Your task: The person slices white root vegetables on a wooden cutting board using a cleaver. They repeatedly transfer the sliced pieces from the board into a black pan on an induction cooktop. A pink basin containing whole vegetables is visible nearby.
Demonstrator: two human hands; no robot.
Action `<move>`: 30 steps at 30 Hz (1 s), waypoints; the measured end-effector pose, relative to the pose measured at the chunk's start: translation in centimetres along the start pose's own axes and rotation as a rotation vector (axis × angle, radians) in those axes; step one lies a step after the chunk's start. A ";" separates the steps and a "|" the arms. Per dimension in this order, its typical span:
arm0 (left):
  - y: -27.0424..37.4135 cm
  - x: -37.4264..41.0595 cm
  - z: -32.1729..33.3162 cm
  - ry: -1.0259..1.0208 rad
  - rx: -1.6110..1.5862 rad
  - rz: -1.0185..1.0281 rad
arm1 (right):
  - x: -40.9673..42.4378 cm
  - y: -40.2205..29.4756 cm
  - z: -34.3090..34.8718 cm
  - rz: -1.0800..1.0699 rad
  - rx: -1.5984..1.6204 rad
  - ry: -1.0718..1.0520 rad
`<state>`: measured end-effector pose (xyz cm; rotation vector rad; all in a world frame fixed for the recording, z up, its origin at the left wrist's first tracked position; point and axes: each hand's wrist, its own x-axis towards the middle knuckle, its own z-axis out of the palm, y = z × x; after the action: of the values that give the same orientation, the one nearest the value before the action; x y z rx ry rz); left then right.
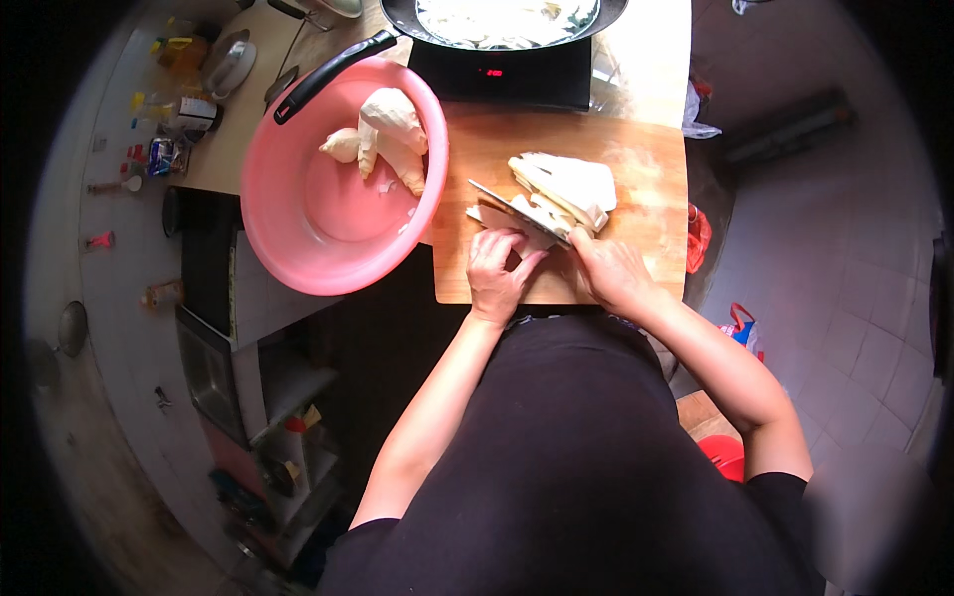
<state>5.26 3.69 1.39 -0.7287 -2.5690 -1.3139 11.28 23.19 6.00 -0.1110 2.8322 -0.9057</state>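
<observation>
My right hand (pixel 615 272) grips a kitchen knife (pixel 514 212), its blade slanting up and left across the wooden cutting board (pixel 648 223). Under the fingers of my left hand (pixel 498 276) a pale, flat piece of what looks like peeled bamboo shoot (pixel 488 217) is pressed to the board, right against the blade. Cut slices (pixel 550 217) lie on the blade's far side. Behind them rests a larger sliced stack of the same pale vegetable (pixel 574 179). Several whole peeled shoots (pixel 391 119) sit in a pink plastic basin (pixel 272 201) left of the board.
Beyond the board, a black pan (pixel 395 13) with pale pieces in liquid stands on a lit induction cooker (pixel 447 78). Its black handle (pixel 328 74) reaches over the basin. Bottles (pixel 186 112) line the wall at left. A red bag (pixel 697 238) is beside the board's right edge.
</observation>
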 end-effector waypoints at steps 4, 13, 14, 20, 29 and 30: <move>-0.9 0.0 -0.1 -0.021 0.019 0.047 | -0.9 -1.0 -1.6 -0.008 -0.070 -0.003; -1.6 0.7 0.2 -0.056 -0.022 0.104 | -1.9 -1.9 -2.0 0.042 -0.047 -0.074; -1.8 0.6 0.3 -0.047 -0.047 0.105 | -1.8 -1.9 -1.9 0.056 -0.042 -0.085; -1.9 0.5 0.4 -0.018 -0.073 0.105 | -0.4 -1.4 0.6 0.024 -0.029 0.026; -2.2 0.3 0.9 0.008 -0.074 0.097 | -2.0 -2.8 -1.4 0.048 -0.100 -0.045; -2.1 0.4 0.9 0.014 -0.078 0.100 | -1.9 -3.0 -1.2 0.055 -0.094 -0.048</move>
<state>3.93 3.50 -0.47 -0.8472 -2.4475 -1.3892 12.95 21.68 8.97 -0.0656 2.8189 -0.7488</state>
